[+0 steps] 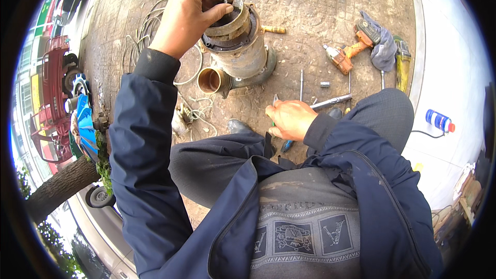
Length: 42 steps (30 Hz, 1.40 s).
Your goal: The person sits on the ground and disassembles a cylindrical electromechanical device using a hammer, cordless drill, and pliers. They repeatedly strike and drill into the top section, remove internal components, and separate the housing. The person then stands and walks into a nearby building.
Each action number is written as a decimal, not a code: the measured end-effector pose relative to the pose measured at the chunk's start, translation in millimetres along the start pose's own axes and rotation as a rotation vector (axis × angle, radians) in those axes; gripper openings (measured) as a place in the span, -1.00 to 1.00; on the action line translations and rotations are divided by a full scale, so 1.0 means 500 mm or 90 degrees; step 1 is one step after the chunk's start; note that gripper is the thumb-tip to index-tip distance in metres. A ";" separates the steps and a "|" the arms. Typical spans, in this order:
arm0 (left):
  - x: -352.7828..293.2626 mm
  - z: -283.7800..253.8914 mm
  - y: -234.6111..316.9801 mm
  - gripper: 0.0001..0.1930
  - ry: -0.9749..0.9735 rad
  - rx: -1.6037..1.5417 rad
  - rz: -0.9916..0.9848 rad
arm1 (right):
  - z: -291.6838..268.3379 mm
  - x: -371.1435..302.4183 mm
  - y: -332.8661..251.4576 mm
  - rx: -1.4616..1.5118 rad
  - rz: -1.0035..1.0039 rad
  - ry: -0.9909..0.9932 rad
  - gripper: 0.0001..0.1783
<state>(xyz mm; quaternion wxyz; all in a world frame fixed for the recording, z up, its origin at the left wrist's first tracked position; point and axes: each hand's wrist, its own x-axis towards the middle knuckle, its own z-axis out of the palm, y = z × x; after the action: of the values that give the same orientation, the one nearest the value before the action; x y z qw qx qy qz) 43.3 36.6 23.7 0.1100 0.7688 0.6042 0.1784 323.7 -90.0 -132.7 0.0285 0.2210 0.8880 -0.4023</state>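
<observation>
In front of me stands a worn, muddy metal pump (240, 61), upright, with a round pipe outlet (211, 80) on its near left side. My left hand (192, 13) reaches over the raised ring (235, 30) at its top. Thumb and fingers are bent together inside the ring's opening; what they grip there is hidden. Lower down, near my knees, my right hand (293, 119) is closed around a small tool. Only a thin tip and a bit of green show past the fingers, so its kind is unclear.
Right of the pump lie an orange cordless impact driver (353, 54), a grey cloth (384, 51), a socket (324, 84) and a ratchet wrench (331, 102). Loose cable (147, 33) coils at the left. A blue spray can (439, 121) lies on pale tiles. Vehicles stand far left.
</observation>
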 end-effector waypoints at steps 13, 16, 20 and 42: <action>0.015 -0.020 -0.011 -0.77 -0.098 -0.025 0.013 | 0.003 -0.006 0.017 0.011 -0.004 -0.016 -0.53; 0.008 -0.014 -0.012 -0.74 -0.091 -0.028 -0.026 | 0.011 -0.004 0.034 0.024 0.004 -0.016 -0.56; -0.007 -0.003 -0.019 -0.67 -0.052 -0.079 -0.052 | 0.036 0.006 0.087 0.010 0.087 -0.042 -0.54; -0.116 0.133 -0.061 0.16 0.175 -0.218 -0.022 | 0.145 -0.032 0.229 -0.161 0.226 -0.184 -0.64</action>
<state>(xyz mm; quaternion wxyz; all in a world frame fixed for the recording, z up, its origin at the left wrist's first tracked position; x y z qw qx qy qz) 31.0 -9.1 -57.0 0.1587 0.6967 0.5877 0.3795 376.6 -82.2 -258.3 0.2524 0.3080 0.8653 -0.3045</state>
